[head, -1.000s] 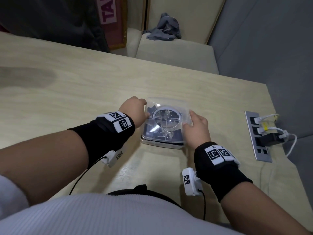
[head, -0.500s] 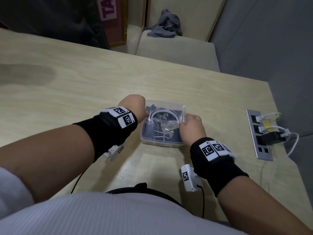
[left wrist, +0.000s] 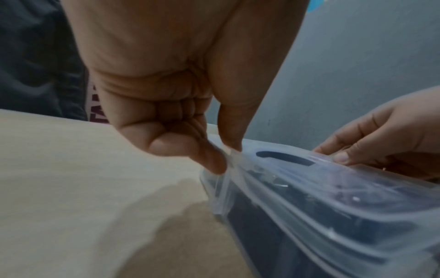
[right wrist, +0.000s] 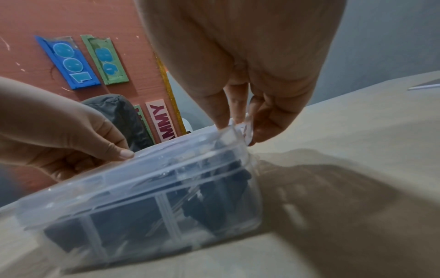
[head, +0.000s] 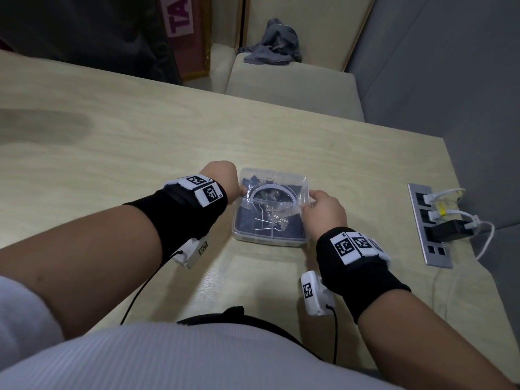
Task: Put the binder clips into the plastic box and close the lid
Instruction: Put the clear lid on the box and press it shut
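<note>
Clearly the closing step is in hand: the binder clips [head: 268,218] already lie inside the plastic box [head: 267,242] on the table [head: 140,142], and the clear lid [head: 274,190] sits over them. The left hand [head: 225,175] pinches the lid's left edge; the right hand [head: 326,211] pinches its right edge. Whether the lid is seated all round is hard to tell, so next probably comes an even downward press along the rim.

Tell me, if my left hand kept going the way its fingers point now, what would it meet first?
The left hand points down at the box's left edge and already pinches the clear lid there. Going straight on, it would likely press that lid onto the plastic box, then the table.
</note>
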Action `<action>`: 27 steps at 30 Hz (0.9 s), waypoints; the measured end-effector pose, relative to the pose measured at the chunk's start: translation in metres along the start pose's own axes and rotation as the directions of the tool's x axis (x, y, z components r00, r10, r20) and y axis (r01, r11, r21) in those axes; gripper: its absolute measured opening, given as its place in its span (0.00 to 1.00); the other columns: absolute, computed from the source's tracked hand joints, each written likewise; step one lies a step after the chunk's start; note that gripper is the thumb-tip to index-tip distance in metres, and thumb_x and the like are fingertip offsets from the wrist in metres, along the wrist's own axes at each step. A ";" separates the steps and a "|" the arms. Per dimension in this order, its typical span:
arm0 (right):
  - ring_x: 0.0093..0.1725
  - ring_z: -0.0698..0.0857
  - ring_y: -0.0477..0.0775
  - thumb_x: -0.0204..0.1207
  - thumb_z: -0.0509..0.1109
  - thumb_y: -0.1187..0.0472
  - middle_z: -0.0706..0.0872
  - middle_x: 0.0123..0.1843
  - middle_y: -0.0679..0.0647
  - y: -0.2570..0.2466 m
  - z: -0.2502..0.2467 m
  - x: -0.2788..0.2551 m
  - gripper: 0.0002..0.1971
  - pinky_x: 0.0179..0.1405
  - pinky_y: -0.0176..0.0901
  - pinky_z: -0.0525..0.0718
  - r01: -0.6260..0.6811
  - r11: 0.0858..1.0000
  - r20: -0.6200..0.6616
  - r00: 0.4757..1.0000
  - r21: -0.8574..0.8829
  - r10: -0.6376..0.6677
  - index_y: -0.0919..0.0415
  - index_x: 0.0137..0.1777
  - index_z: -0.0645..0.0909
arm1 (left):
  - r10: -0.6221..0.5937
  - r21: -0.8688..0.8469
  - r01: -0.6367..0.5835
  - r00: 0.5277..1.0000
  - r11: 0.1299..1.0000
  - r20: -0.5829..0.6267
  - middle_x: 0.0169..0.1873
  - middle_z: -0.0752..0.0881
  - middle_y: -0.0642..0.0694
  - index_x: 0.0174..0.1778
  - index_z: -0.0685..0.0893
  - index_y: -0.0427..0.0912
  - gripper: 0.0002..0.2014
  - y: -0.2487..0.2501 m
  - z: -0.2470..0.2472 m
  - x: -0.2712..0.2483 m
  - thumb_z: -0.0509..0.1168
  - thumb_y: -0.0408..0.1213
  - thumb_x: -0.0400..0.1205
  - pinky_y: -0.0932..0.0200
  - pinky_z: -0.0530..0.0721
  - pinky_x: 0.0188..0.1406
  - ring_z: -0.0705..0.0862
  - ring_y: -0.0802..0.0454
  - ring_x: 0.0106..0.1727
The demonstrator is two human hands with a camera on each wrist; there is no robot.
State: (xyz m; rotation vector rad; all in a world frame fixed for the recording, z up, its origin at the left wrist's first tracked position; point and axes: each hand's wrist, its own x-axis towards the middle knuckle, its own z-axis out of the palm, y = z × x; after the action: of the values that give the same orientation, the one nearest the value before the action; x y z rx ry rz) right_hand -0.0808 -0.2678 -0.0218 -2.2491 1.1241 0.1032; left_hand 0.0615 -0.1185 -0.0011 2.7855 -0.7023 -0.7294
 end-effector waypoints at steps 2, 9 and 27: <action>0.60 0.83 0.65 0.78 0.63 0.60 0.84 0.62 0.63 0.000 0.000 0.000 0.21 0.57 0.49 0.80 -0.011 1.000 -0.011 1.000 0.009 0.011 0.54 0.72 0.76 | -0.012 -0.006 0.012 1.000 1.000 -0.006 0.27 0.85 0.43 0.27 0.84 0.38 0.15 0.001 -0.002 0.000 0.70 0.43 0.77 0.56 0.80 0.34 0.81 0.46 0.29; 0.57 0.83 0.64 0.79 0.62 0.62 0.78 0.67 0.62 0.002 0.001 0.003 0.22 0.51 0.45 0.78 0.002 0.999 -0.019 1.000 0.042 -0.001 0.52 0.73 0.72 | 0.006 -0.013 -0.006 1.000 1.000 -0.010 0.33 0.89 0.41 0.37 0.87 0.36 0.15 -0.002 -0.002 -0.003 0.68 0.46 0.78 0.54 0.80 0.36 0.82 0.45 0.33; 0.57 0.82 0.62 0.83 0.57 0.61 0.69 0.71 0.61 0.002 0.005 -0.001 0.24 0.60 0.44 0.75 0.045 0.995 -0.010 0.999 0.091 -0.044 0.50 0.79 0.65 | -0.003 -0.043 -0.001 0.995 0.999 -0.095 0.49 0.88 0.38 0.56 0.85 0.33 0.20 -0.002 0.007 -0.004 0.66 0.49 0.81 0.51 0.81 0.48 0.79 0.44 0.44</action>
State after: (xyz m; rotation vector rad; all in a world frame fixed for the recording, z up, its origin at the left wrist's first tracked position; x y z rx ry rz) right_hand -0.0825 -0.2653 -0.0265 -2.1935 1.0602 0.0243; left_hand 0.0554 -0.1146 -0.0064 2.7610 -0.6597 -0.5997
